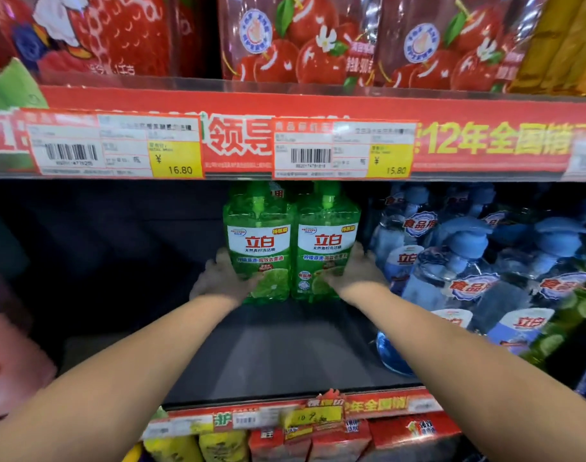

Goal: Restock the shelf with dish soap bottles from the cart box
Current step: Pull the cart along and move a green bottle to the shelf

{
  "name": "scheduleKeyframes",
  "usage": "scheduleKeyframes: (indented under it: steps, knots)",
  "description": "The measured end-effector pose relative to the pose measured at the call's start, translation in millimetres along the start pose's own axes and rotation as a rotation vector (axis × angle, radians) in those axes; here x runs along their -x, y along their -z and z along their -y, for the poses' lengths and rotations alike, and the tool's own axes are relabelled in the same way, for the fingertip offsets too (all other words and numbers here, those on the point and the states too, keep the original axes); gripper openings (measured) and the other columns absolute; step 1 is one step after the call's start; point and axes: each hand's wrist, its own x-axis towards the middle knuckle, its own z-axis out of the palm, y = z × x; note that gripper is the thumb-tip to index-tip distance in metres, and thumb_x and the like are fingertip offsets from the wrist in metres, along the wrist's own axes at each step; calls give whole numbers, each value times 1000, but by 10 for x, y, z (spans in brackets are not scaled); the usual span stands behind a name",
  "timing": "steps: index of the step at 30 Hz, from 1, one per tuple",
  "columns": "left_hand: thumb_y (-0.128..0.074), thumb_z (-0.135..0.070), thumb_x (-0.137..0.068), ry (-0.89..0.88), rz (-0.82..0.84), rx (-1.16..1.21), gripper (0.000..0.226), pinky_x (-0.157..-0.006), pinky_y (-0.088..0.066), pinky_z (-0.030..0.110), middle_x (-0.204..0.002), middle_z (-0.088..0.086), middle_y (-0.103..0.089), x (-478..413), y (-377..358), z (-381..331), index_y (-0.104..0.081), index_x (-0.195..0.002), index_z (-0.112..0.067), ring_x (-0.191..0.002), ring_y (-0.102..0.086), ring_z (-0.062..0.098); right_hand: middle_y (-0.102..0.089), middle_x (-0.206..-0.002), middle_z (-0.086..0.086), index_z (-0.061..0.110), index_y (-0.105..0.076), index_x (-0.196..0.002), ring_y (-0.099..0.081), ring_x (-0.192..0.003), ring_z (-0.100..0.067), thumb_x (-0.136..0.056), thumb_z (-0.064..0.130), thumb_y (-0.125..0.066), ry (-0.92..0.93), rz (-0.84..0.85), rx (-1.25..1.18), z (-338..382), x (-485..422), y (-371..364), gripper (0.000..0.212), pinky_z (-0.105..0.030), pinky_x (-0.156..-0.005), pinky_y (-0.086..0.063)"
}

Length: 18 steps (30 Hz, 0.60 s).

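Note:
Two green dish soap bottles stand upright side by side, deep on the dark middle shelf (285, 355). My left hand (223, 278) wraps the left side of the left green bottle (258, 241). On the other side, my right hand (355, 271) presses against the right side of the right green bottle (326, 241). Both arms reach in from below. More green pump tops show behind the pair. The cart box is out of view.
Several blue dish soap bottles (468, 261) crowd the shelf's right part, close to my right forearm. The upper shelf edge with price tags (285, 145) hangs low above the bottles. Red refill pouches (318, 38) sit above. Red and yellow packs (318, 441) fill the shelf below.

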Motion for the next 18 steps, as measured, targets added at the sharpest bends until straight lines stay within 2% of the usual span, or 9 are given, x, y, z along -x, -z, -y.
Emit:
scheduleKeyframes:
  steps: [3, 5, 7, 11, 18]
  knots:
    - [-58, -58, -78, -54, -12, -233, 72, -94, -44, 41, -132, 12, -43, 211, 46, 77, -33, -134, -19, -118, -47, 34, -3, -158, -6, 17, -6, -148, -23, -140, -34, -85, 42, -58, 169, -93, 175, 90, 182, -126, 85, -47, -103, -36]
    - [-56, -61, -78, -138, -39, -431, 73, -95, -41, 40, -138, 8, -39, 370, 61, 160, -33, -136, -21, -121, -43, 33, -3, -159, -6, 19, -9, -149, -12, -144, -34, -86, 42, -57, 326, -90, 258, 189, 296, -262, 83, -52, -109, -28]
    - [-52, -64, -79, -221, -60, -599, 77, -99, -36, 42, -141, 7, -37, 521, 63, 251, -30, -139, -21, -125, -39, 32, -5, -159, -6, 21, -14, -148, -7, -145, -34, -86, 45, -57, 433, 1, 310, 304, 396, -392, 79, -55, -112, -20]
    - [-45, -69, -80, -233, -21, -740, 83, -104, -29, 46, -145, 8, -33, 754, 119, 448, -23, -143, -20, -131, -32, 32, -16, -157, -5, 22, -21, -146, -12, -144, -35, -87, 48, -54, 546, 91, 368, 492, 594, -556, 73, -57, -112, -19]
    - [-44, -67, -82, -132, -50, -732, 84, -110, -23, 47, -149, 6, -27, 1172, 455, 937, -19, -145, -18, -138, -22, 30, -24, -154, -4, 24, -19, -146, -25, -139, -34, -87, 52, -52, 625, 181, 416, 796, 939, -700, 73, -53, -109, -23]
